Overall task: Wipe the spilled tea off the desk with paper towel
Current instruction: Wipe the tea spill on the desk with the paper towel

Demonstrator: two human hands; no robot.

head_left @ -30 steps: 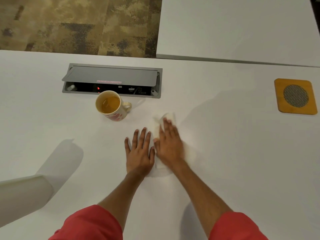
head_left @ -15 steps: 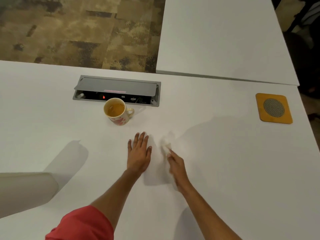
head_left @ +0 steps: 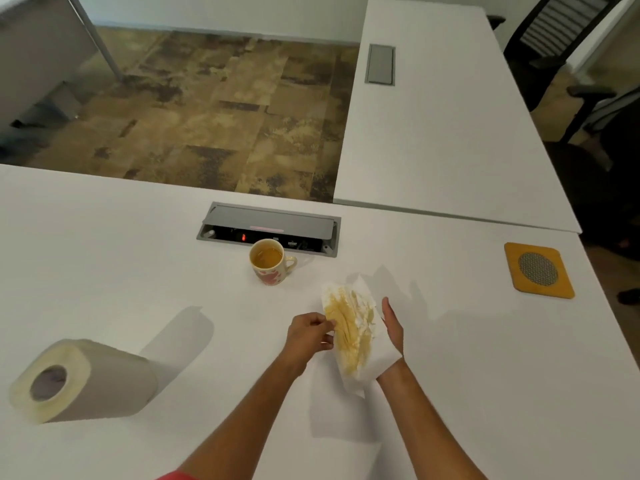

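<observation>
A white paper towel sheet [head_left: 349, 332], stained yellow-brown with tea, is lifted off the white desk [head_left: 138, 289] between my hands. My left hand [head_left: 310, 332] pinches its left edge with the fingers closed. My right hand [head_left: 393, 327] stands edge-on against the sheet's right side, fingers straight, and the sheet drapes over its palm and wrist. The desk under the sheet looks dry and white; I see no puddle.
A mug of tea [head_left: 272, 261] stands just behind my hands, in front of the open grey cable box [head_left: 270, 228]. A paper towel roll [head_left: 83, 381] lies on its side at the left. An orange coaster [head_left: 538, 270] sits at the right. A second desk [head_left: 443, 109] adjoins behind.
My right hand was wiping with the towel flat on the desk and my left hand lay flat beside it. Both hands now hold the stained sheet up off the desk. The camera has tilted up.
</observation>
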